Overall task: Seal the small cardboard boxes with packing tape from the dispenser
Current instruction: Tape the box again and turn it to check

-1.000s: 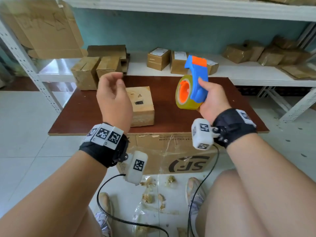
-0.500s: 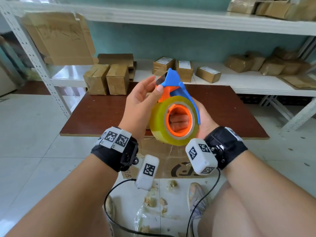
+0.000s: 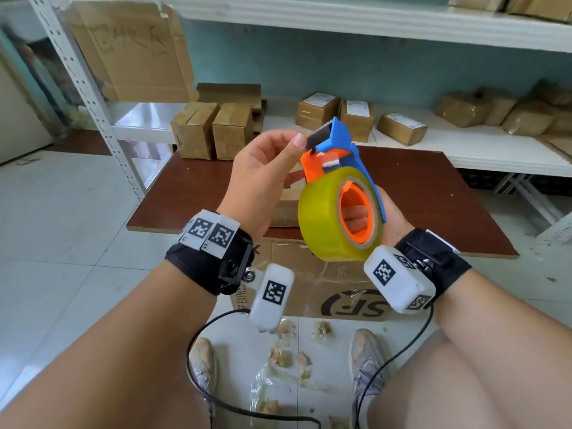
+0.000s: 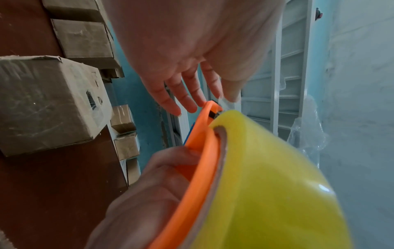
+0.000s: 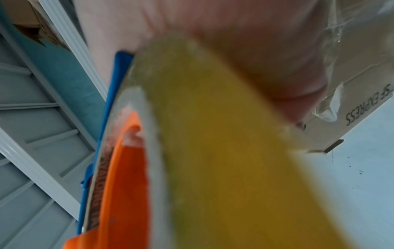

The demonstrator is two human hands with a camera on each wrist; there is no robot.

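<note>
My right hand (image 3: pixel 391 213) grips a blue and orange tape dispenser (image 3: pixel 342 139) with a fat yellow tape roll (image 3: pixel 322 221), held up over the table's near edge; its fingers (image 3: pixel 356 215) show through the orange core. My left hand (image 3: pixel 297 140) is at the dispenser's head. In the left wrist view its thumb and forefinger (image 4: pixel 211 87) pinch the clear tape end (image 4: pixel 224 101) by the cutter, the other fingers straight. A small cardboard box (image 3: pixel 288 198) sits on the brown table (image 3: pixel 433 193), mostly hidden behind my left hand and the roll; it shows whole as the box (image 4: pixel 46 104).
Two small boxes (image 3: pixel 213 130) stand at the table's back left. Several labelled boxes (image 3: pixel 356 117) lie on the white shelf behind. A large SF carton (image 3: pixel 328 292) stands under the table's front edge. Flattened cardboard (image 3: pixel 133 51) leans on the rack. Scraps litter the floor by my shoes.
My right hand pulled the dispenser toward me and turned the roll's open side to face me. My left hand left the small box and went to the dispenser's head, thumb now at the cutter.
</note>
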